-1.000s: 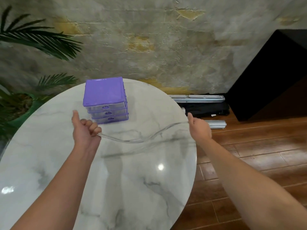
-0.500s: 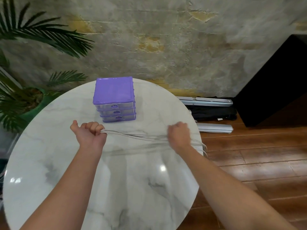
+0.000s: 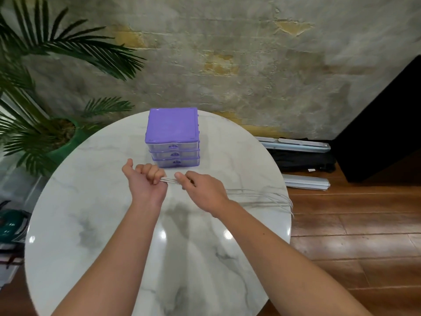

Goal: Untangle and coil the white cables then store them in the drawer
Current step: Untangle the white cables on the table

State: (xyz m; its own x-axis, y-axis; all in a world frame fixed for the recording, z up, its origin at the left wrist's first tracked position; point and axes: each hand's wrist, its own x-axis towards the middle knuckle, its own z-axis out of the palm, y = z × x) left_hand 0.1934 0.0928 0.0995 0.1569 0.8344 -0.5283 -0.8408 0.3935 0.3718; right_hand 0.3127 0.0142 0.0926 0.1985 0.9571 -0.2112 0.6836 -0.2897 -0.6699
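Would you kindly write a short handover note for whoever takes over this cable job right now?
Left hand: fist gripping the gathered white cables at one end.
Right hand: pinching the same bundle right beside the left hand.
Cables: strands trail right across the marble table and droop over its right edge.
Purple drawer unit: just behind the hands, all three drawers closed.
Done: strands gathered side by side; no knot is visible.
Left: coil the bundle, open a drawer, store it, close the drawer.

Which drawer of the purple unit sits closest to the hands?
The bottom drawer: it sits lowest in the stack of three, just behind the left hand and right hand. All are closed.
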